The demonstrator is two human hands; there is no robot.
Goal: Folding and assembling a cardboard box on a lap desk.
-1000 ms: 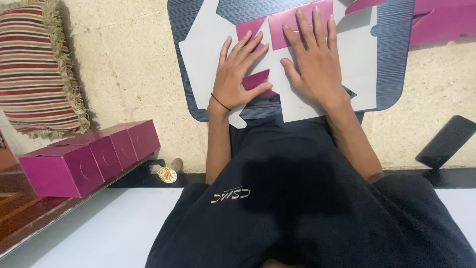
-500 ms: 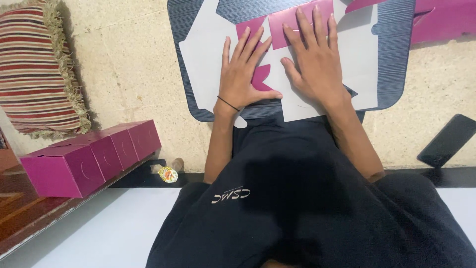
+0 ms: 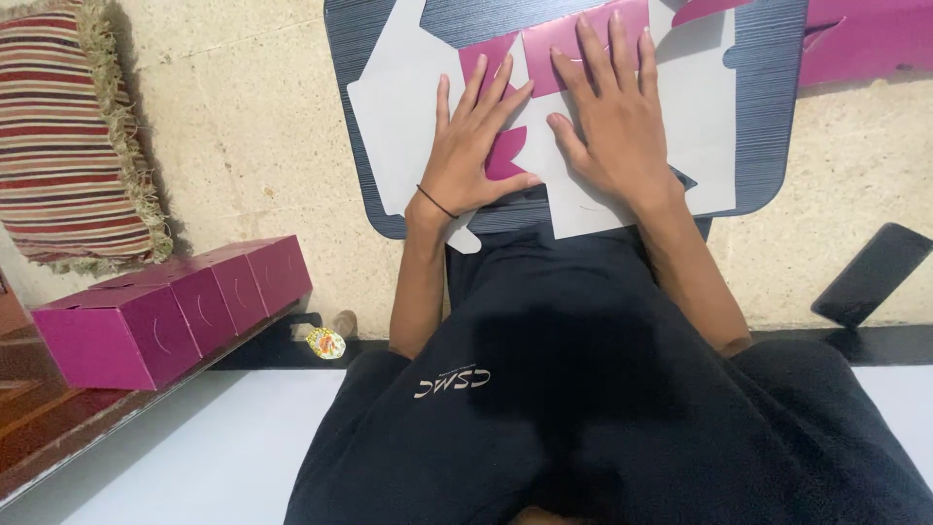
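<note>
A flat unfolded cardboard box blank [image 3: 398, 107], white on its upper face with magenta flaps showing, lies on a small dark tray table [image 3: 768, 107]. My left hand [image 3: 471, 151] lies flat on the blank, fingers spread, pressing down beside a folded magenta flap [image 3: 505, 156]. My right hand [image 3: 612, 117] is flat too, palm down on the white panel with its fingertips on the magenta strip [image 3: 569, 39] at the far side. Neither hand grips anything.
A row of folded magenta boxes [image 3: 175, 306] stands on a wooden ledge at the left. A striped cushion [image 3: 68, 136] lies far left. A dark phone [image 3: 870, 272] rests on the floor at the right. More magenta card [image 3: 865, 39] lies at the top right.
My left hand has slid a little away from me over the blank and its fingers have spread wider. The right hand has stayed pressed in place.
</note>
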